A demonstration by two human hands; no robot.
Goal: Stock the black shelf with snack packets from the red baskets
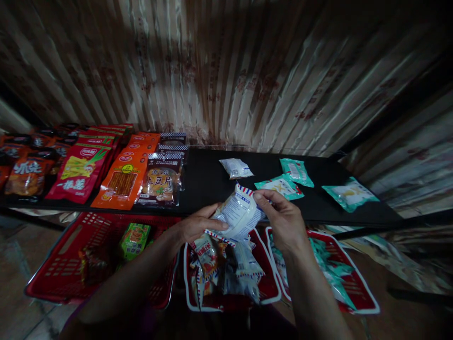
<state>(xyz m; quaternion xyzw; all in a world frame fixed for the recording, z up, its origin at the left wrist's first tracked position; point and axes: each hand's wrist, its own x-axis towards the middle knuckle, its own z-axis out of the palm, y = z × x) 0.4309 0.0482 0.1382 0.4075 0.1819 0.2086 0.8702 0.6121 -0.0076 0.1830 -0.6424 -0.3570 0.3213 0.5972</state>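
Note:
A white snack bag with a red-and-blue striped edge [238, 215] hangs between both hands, over the middle red basket [278, 283] and near the shelf's front edge. My left hand [200, 224] is closed on its left side, the thumb lying across the print. The fingers of my right hand [281, 215] pinch its upper right corner. Similar striped bags [247, 259] fill the basket below. Beyond the held bag, a small white bag [236, 168] lies on the black shelf [203, 174].
Teal bags [296, 172] lie on the shelf's right part. Rows of orange [123, 177], red [79, 170] and brown packets [161, 182] stand at left. A left basket [53, 274] holds a green packet [134, 240]; a right basket [364, 288] holds teal bags. Draped sheeting [212, 71] hangs behind.

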